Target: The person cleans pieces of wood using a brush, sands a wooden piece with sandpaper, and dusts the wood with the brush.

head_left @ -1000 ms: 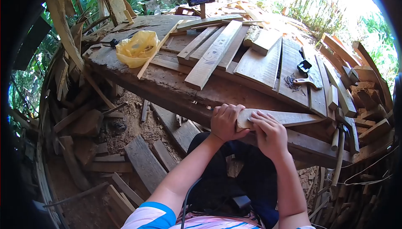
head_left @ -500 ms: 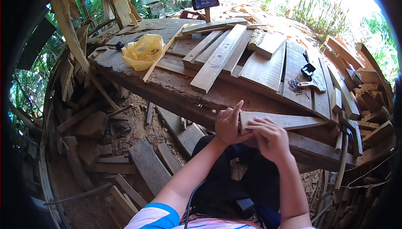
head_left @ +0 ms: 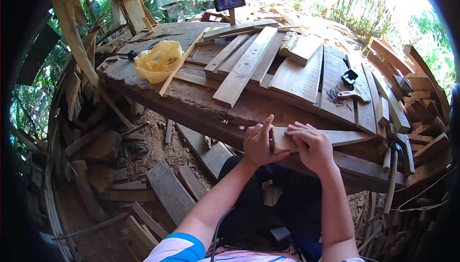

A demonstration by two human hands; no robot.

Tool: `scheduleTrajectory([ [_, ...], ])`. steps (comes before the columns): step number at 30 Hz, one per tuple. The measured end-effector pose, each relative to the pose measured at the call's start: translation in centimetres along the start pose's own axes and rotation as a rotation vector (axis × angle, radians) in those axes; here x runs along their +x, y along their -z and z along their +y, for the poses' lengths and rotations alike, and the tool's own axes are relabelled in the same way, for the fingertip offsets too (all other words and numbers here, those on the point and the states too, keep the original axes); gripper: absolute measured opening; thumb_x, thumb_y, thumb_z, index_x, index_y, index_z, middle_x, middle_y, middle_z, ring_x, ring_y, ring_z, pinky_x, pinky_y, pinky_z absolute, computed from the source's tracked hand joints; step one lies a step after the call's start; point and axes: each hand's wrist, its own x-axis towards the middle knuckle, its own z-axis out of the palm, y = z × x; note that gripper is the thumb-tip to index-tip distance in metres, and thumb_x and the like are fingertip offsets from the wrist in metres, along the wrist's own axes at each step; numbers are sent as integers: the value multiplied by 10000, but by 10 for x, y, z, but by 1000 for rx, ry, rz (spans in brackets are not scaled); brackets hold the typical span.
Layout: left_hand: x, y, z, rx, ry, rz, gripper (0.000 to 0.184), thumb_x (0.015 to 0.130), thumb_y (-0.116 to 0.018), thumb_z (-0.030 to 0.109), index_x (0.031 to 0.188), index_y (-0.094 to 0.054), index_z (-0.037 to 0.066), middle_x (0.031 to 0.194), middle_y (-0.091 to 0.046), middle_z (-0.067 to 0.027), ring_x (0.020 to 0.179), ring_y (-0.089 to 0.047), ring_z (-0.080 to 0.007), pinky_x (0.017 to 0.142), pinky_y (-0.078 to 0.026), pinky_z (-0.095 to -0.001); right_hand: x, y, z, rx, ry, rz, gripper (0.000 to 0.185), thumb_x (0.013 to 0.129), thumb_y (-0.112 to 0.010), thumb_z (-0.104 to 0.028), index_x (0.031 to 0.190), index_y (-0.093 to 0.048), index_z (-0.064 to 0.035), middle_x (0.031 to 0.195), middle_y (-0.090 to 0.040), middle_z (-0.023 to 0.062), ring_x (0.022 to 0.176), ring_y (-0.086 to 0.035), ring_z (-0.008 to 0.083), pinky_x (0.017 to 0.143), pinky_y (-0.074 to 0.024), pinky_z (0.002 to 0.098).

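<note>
A pale wooden board [head_left: 346, 138] lies across the near edge of the workbench, its squared end toward my left hand. My left hand [head_left: 258, 143] grips that end, thumb along the near side and index finger pointing up. Over the board's top face, just right of the end, is my right hand [head_left: 314, 148] with its fingers bent and pressed together. Whatever those fingers pinch, if anything, is hidden beneath them. Beyond the hands, several planks, one of them a long pale plank [head_left: 248, 65], lie side by side on the workbench [head_left: 191, 100].
A yellow plastic bag [head_left: 158, 63] sits at the bench's left. On the right are a pile of nails [head_left: 334, 96], a wooden-handled tool [head_left: 355, 94] and a black object [head_left: 349, 76]. A phone [head_left: 229, 2] stands at the back. Scrap wood [head_left: 171, 185] covers the ground.
My right hand has shifted slightly right along the board, uncovering more of its top near the end. My left hand stays at the board's end. The whole view has shifted a little.
</note>
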Motion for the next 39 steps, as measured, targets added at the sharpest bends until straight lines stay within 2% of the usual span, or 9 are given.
scheduleTrajectory([
  [4, -2, -6, -4, -8, -21, 64, 1183, 743, -715, 791, 1514, -428, -60, 947, -707, -72, 840, -679, -248, 826, -484, -418, 12, -25, -19, -42, 97, 37, 181, 912, -661, -116, 1055, -768, -85, 1223, -757, 99, 1238, -677, 280, 1092, -510, 466],
  [9, -2, -3, -4, -47, -2, 43, 1228, 705, -743, 803, 1536, -403, -35, 957, -684, -50, 841, -678, -240, 842, -487, -418, -4, 0, -21, 89, 164, -114, 177, 866, -682, -44, 1018, -766, -82, 1188, -768, 91, 1218, -690, 285, 1066, -534, 458],
  [13, -2, -2, 1, -35, 23, 15, 1207, 702, -722, 827, 1528, -437, -6, 947, -679, -56, 846, -673, -239, 835, -483, -415, 0, 5, 2, -12, -41, 38, 202, 874, -674, -21, 1044, -769, -78, 1201, -763, 98, 1197, -700, 302, 1065, -537, 447],
  [17, 4, 1, 2, 22, -9, -20, 1033, 754, -679, 811, 1456, -555, 63, 982, -689, -67, 866, -668, -244, 823, -475, -414, -3, -16, -28, -10, 190, -38, 225, 887, -679, -28, 1091, -755, -86, 1231, -755, 81, 1209, -696, 276, 1084, -529, 442],
  [19, 5, 4, 1, 28, -65, -12, 877, 794, -656, 774, 1368, -628, 112, 1049, -698, -57, 904, -661, -241, 825, -472, -411, -13, -6, -26, 49, 188, -62, 220, 883, -685, -27, 1082, -757, -87, 1223, -758, 77, 1212, -695, 272, 1084, -529, 444],
  [22, 6, 3, 1, 47, -74, 3, 885, 801, -604, 823, 1314, -647, 103, 1053, -722, -60, 906, -676, -267, 826, -468, -416, -27, 21, -8, 76, 94, -62, 167, 898, -676, -10, 1020, -770, -73, 1174, -774, 93, 1210, -699, 287, 1080, -528, 456],
  [26, 4, 1, 5, 44, -58, 3, 868, 801, -599, 830, 1289, -650, 114, 1058, -721, -66, 932, -678, -266, 828, -468, -420, -27, 18, 1, -27, -16, 118, 186, 908, -658, -4, 1049, -771, -49, 1169, -770, 126, 1220, -691, 310, 1091, -517, 473],
  [31, 7, 5, 2, 51, -79, -10, 838, 780, -638, 787, 1290, -642, 122, 1064, -702, -46, 930, -662, -247, 826, -462, -411, -33, -1, -32, 78, 167, -39, 199, 907, -669, -19, 1078, -753, -77, 1255, -750, 70, 1260, -671, 265, 1123, -492, 457],
  [39, 4, 2, 4, 78, -46, -18, 834, 792, -619, 809, 1274, -624, 127, 1076, -696, -49, 950, -646, -272, 842, -455, -434, -38, 32, 15, -116, -101, 153, 206, 920, -635, 3, 1040, -786, -69, 1192, -768, 107, 1225, -690, 293, 1104, -503, 479],
])
